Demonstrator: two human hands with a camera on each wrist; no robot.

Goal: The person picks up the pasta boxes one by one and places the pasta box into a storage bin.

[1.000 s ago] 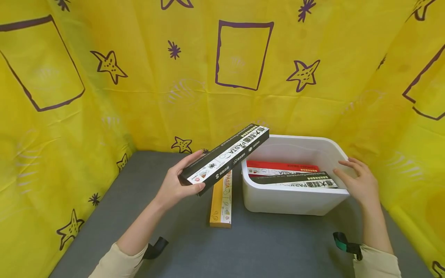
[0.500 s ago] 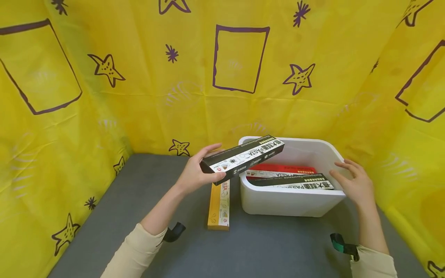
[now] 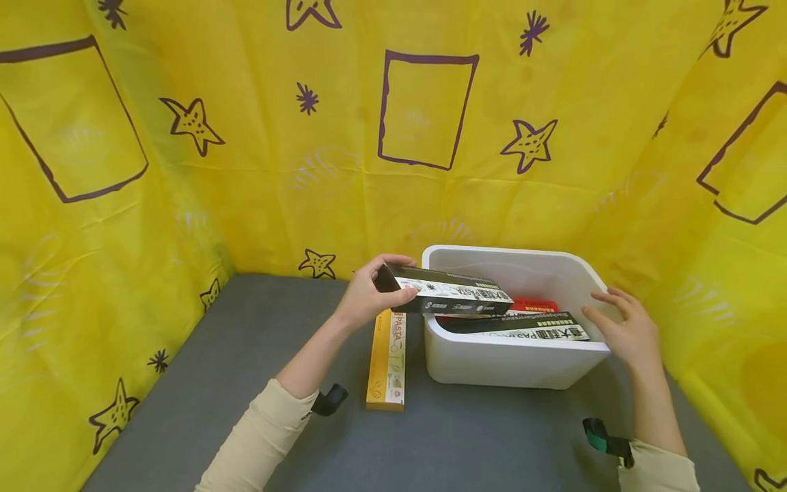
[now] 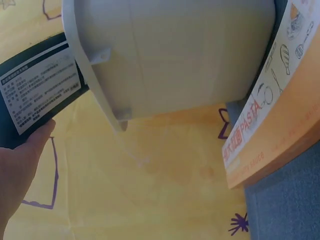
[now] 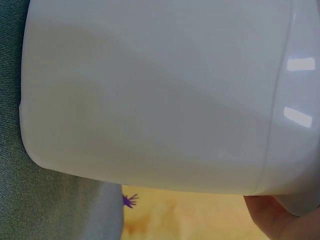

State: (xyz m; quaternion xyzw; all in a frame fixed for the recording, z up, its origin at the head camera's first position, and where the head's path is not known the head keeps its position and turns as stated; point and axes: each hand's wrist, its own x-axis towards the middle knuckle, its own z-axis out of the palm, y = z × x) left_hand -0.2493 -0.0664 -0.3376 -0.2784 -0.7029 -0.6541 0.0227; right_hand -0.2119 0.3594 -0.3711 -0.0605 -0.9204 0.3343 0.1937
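My left hand (image 3: 367,295) grips the near end of a black pasta box (image 3: 445,292), which lies tilted across the left rim of the white bin (image 3: 510,359) with its far end inside. The left wrist view shows this black pasta box (image 4: 35,97) by the bin's outer wall (image 4: 175,55). Inside the bin lie another black pasta box (image 3: 522,326) and a red pasta box (image 3: 533,305). My right hand (image 3: 621,328) rests with straight fingers against the bin's right rim. An orange pasta box (image 3: 387,361) lies on the grey mat left of the bin.
The grey mat (image 3: 203,383) covers the table. Yellow cloth (image 3: 393,137) with purple stars and rectangles closes in the back and both sides. The right wrist view is filled by the bin's white wall (image 5: 160,95).
My left hand has carried the black pasta box to the right and lowered it, so its far end has gone down into the bin. The right hand has stayed at the rim.
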